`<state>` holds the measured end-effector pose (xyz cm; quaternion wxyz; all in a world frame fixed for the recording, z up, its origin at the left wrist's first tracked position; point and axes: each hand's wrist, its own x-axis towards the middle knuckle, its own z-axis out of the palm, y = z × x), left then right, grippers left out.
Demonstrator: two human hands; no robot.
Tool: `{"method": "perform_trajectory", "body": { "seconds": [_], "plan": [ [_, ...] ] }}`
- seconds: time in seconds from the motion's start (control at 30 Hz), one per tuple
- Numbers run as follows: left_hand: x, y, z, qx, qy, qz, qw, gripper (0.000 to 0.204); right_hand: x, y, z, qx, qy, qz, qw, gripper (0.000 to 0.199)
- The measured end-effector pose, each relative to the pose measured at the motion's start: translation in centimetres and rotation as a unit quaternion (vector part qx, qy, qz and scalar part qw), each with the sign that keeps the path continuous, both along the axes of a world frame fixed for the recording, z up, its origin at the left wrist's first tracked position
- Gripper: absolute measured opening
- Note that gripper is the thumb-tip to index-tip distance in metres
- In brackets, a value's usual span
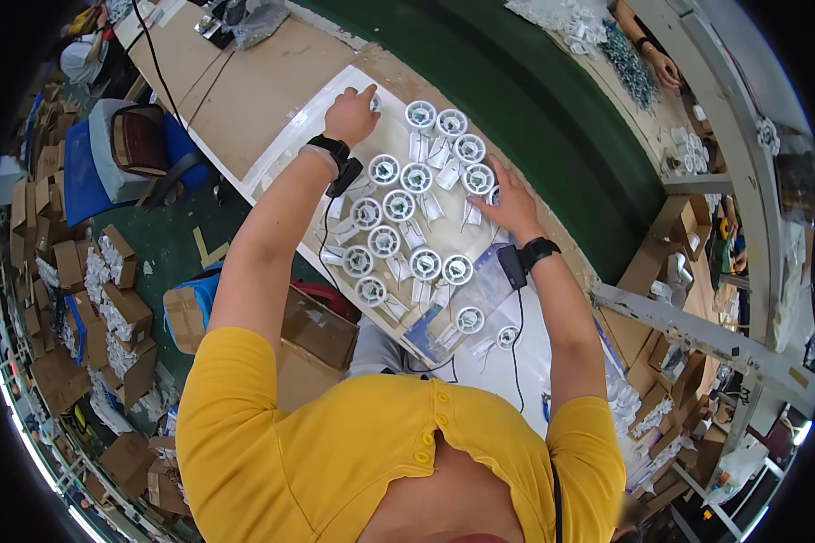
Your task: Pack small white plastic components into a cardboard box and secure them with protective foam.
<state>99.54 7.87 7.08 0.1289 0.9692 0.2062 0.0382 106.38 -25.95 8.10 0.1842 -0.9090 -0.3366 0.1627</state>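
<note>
Many white round housings (398, 205) with small green circuit boards inside stand in loose rows on a pale board (285, 149). White stems and thin wires trail from their lower sides. Reaching to the board's far end, my left hand (349, 116) is closed round a white housing (376, 103), mostly covered by the fingers. At the right edge of the group, my right hand (514, 206) has its thumb and fingers around another housing (493, 195), which shows only in part. Both wrists wear black straps with small cabled devices.
A green strip (516, 100) runs beyond the worktable. A metal frame beam (697, 330) crosses at right. Cardboard boxes (118, 308) of white parts fill the left floor, near a blue chair (86, 172). Another person's hand (664, 68) works at the top right.
</note>
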Motion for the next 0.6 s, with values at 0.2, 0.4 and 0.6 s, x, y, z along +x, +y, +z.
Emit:
{"method": "perform_trajectory", "body": {
  "seconds": [0.2, 0.4, 0.6],
  "plan": [
    [0.6, 5.2, -0.7, 0.026, -0.029, 0.021, 0.999, 0.055, 1.0, 2.3, -0.6, 0.006, -0.008, 0.035, 0.999, 0.078],
    [1.5, 4.7, -0.1, 0.207, -0.103, -0.007, 0.973, 0.063, -0.5, 3.4, 0.1, -0.003, -0.052, 0.011, 0.999, 0.073],
    [5.9, -3.4, 0.0, -0.087, -0.136, -0.335, 0.928, 0.078, -1.1, 2.8, 0.4, 0.001, -0.031, -0.020, 0.999, 0.068]
  ]
}}
